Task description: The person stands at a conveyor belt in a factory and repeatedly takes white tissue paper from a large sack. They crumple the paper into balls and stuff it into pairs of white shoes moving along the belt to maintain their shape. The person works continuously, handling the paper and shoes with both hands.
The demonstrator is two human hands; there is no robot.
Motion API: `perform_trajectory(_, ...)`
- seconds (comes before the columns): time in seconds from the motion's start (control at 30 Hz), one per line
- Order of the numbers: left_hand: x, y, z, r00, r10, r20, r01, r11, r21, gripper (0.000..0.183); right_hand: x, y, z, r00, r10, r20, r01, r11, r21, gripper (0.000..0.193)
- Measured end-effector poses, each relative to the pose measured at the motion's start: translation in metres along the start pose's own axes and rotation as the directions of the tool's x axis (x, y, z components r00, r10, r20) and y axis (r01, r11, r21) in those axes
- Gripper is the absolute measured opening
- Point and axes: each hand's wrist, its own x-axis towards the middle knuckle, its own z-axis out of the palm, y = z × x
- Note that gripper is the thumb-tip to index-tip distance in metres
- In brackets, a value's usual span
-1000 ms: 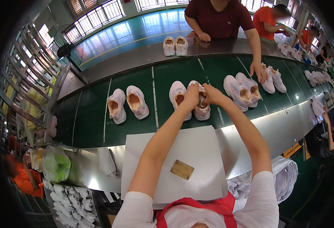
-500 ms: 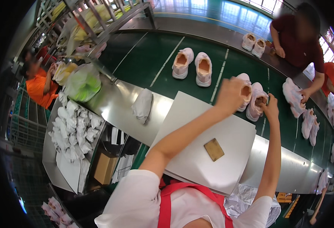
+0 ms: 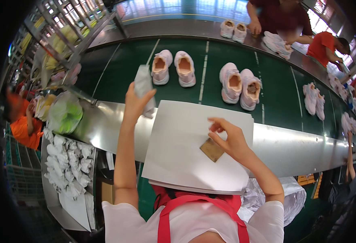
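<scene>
My left hand (image 3: 135,102) is closed around a wad of crumpled white paper (image 3: 144,79), raised at the edge of the green conveyor belt. Over a stack of large white paper sheets (image 3: 178,150), my right hand (image 3: 232,141) hovers empty, its fingers bent and apart. Beside its thumb a flat brown rectangular piece (image 3: 211,150) lies on the top sheet. Beyond the stack stands a pair of pale pink sneakers (image 3: 230,83); something brownish shows inside the right shoe. Another pair of pink sneakers (image 3: 184,69) stands to the left, near the paper wad.
A metal ledge (image 3: 291,152) runs along the belt (image 3: 117,69). At left are a bin of crumpled paper wads (image 3: 66,166) and a bag with green contents (image 3: 65,113). Across the belt, a person in dark red (image 3: 281,18) handles a shoe. More sneakers (image 3: 315,99) stand at right.
My left hand has left the sneakers and taken the paper wad off the ledge. My right hand has drawn back from the shoe to above the sheets. The sneakers have shifted left in view.
</scene>
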Motion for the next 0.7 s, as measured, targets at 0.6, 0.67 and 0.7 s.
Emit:
perform_trajectory(0.6,0.004,0.055,0.219,0.771,-0.114,0.627,0.617,0.381,-0.689,0.051,0.027,0.041,-0.038,0.938,0.184,-0.294,-0.263,0.929,-0.260,0.058)
perform_trajectory(0.67,0.008,0.057,0.234,0.759,-0.176,0.627,0.638,0.391,-0.663,0.051,0.026,0.053,-0.031,0.914,0.069,-0.400,-0.230,0.900,-0.370,0.054)
perform_trajectory(0.7,0.011,0.057,0.242,0.701,-0.189,0.688,0.708,0.305,-0.637,0.044,0.026,0.062,-0.033,0.897,0.071,-0.436,-0.249,0.896,-0.368,0.051)
